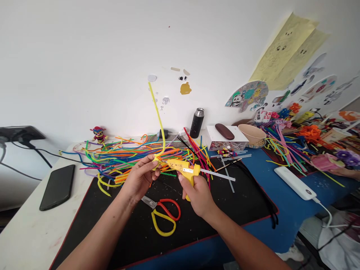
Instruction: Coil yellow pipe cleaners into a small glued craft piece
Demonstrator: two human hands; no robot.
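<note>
My left hand (144,175) pinches yellow stem (158,112), fingers nearly closed; my right hand (201,197) wraps glue gun (178,164), front near stem's base, above mat (197,227). Best: steady wrists, fingertips clear of heat.

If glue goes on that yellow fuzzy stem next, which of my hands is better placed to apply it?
Probably your right hand: it grips the glue gun, which points toward the left hand holding the yellow fuzzy stem.

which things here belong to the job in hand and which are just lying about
In the job:
- glue gun with glue stick, right hand
- yellow pipe cleaner, left hand
- probably pipe cleaner pile, scissors

Seemingly just lying about:
- phone
- black bottle
- brown case
</note>
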